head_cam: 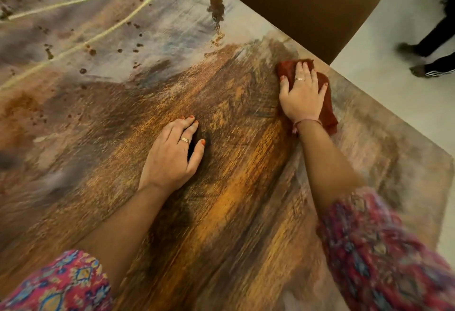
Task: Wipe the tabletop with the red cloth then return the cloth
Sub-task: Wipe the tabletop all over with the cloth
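The red cloth (pixel 326 109) lies flat on the brown, streaked tabletop (pixel 234 187) close to its right edge. My right hand (pixel 301 94) presses down on the cloth with spread, straight fingers and covers most of it. My left hand (pixel 172 155) rests on the tabletop near the middle, fingers loosely bent, holding nothing.
A brown chair (pixel 307 8) stands against the table's far right edge. Another person's legs and feet (pixel 428 49) are on the pale floor at the right. The table's right edge (pixel 394 113) runs diagonally just beyond the cloth. Dark patterned spots (pixel 216 8) mark the far tabletop.
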The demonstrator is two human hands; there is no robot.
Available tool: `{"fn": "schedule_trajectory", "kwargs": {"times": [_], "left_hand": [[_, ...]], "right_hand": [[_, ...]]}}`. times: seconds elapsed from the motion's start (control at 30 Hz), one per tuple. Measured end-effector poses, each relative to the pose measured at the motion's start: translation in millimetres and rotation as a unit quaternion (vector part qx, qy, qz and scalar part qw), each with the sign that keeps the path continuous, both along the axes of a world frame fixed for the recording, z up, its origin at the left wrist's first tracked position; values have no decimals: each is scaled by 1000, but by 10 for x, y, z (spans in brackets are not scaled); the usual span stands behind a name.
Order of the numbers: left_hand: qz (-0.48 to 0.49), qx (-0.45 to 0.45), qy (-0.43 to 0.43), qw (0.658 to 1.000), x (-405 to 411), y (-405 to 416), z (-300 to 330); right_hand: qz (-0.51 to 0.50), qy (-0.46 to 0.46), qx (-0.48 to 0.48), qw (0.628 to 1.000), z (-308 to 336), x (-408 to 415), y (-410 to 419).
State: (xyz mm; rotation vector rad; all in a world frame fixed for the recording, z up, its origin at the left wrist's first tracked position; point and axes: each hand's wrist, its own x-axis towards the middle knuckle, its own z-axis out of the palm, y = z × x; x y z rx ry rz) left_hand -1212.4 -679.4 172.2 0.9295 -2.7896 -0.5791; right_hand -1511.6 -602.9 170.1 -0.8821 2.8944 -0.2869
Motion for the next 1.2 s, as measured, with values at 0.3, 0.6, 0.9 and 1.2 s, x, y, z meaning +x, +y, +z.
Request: {"fn": "schedule_trajectory", "kwargs": {"times": [0.3,0.6,0.9,1.2], "left_hand": [[-9,-4,-7,1000,7,-58,-52],[-5,-1,3,1000,-6,-40,-15],[-4,3,0,1000,-9,-43,-16],[-5,6,0,1000,-2,-53,-13]], "right_hand": [[47,-17,21,999,30,-194,-946],[346,-30,15,938,83,-188,-466],[358,-16,21,933,3,453,-1048],[55,-31,12,998,107,-194,-1332]]}}
